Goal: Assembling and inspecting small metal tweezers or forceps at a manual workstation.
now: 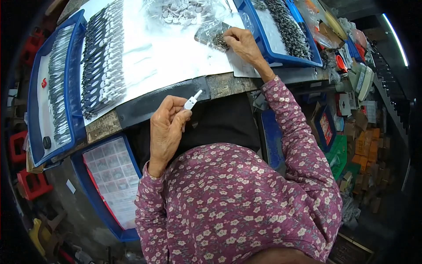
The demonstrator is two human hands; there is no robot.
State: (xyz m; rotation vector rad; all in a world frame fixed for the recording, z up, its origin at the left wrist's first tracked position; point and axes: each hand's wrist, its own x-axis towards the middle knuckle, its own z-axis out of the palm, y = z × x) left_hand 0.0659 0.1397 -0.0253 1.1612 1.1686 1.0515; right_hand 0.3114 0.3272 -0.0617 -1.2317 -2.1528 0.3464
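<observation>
My left hand pinches a small white plastic piece with a narrow tip, just off the table's front edge. The tip points up and to the right, and two dark dots show on the wider end. Farther off, my right hand has its thumb and forefinger together at a heap of tiny brownish metal parts on clear plastic. Whatever sits between those fingertips is too small to make out. Beyond the heap, many pale rounded pieces lie on a clear plastic sheet.
White paper covers the worktable. Rows of black and white pieces lie at its left, beside a blue tray of grey-white pieces. Another blue tray with dark small parts stands at the right. Red stools are on the floor.
</observation>
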